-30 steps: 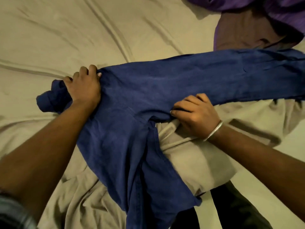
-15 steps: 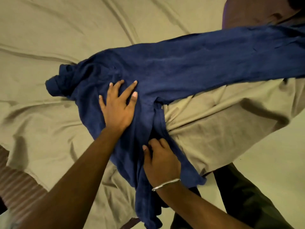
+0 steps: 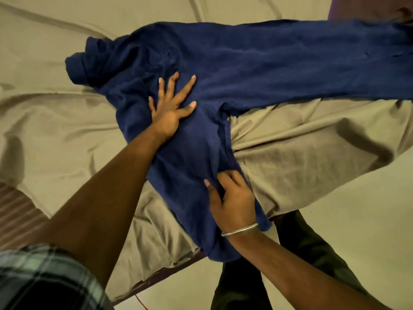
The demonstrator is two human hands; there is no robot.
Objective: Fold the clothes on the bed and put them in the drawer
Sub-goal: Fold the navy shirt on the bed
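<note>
Blue garment (image 3: 245,63) on bed (image 3: 55,121) — left hand (image 3: 169,108) fingers splayed flat; right hand (image 3: 234,198) fingers pinch it.

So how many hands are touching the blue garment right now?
2. The left hand presses flat on the blue garment near its middle; the right hand pinches its lower part.

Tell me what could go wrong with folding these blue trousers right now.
The blue trousers lie across the bed's corner, one leg hanging over the edge under the right hand; it might slide off. The waist end is bunched past the flat left hand, so creases may get folded in.
</note>
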